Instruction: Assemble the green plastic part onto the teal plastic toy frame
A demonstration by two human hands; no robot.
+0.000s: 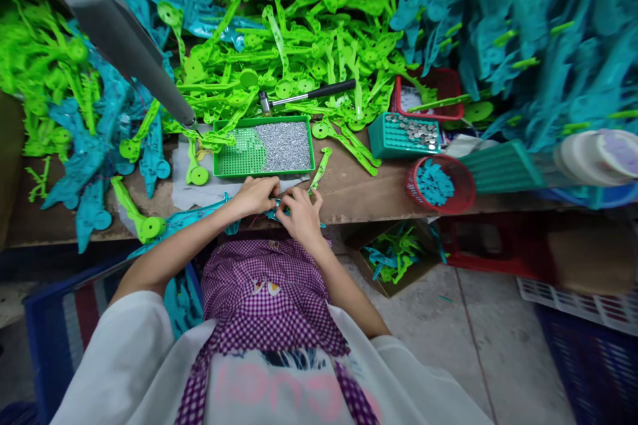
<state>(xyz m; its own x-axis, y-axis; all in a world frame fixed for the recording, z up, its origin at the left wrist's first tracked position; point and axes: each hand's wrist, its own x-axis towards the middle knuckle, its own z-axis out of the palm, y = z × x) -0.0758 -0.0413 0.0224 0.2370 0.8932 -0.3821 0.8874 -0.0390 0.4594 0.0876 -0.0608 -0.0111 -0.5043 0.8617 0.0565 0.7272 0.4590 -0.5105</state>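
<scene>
At the front edge of the bench, my left hand (pixel 259 194) and my right hand (pixel 302 216) meet over a blue plastic part (pixel 272 214). The fingers of both hands are curled and closed on it, and they hide most of its shape. Just beyond my right fingertips a slim lime-green plastic piece (pixel 321 169) slants away. Behind my hands lies a green tray (pixel 239 153), its right portion covered with small silvery metal pieces. Another long blue plastic part (pixel 192 218) rests by my left forearm.
Piles of lime-green parts (pixel 299 46) and blue parts (pixel 523 33) fill the back. A hammer (pixel 309 92) lies before them. A grey tool (pixel 134 53) hangs at left. Right stand a teal box (pixel 386 139) of metal discs and a red basket (pixel 461 196). A carton (pixel 399 285) sits below.
</scene>
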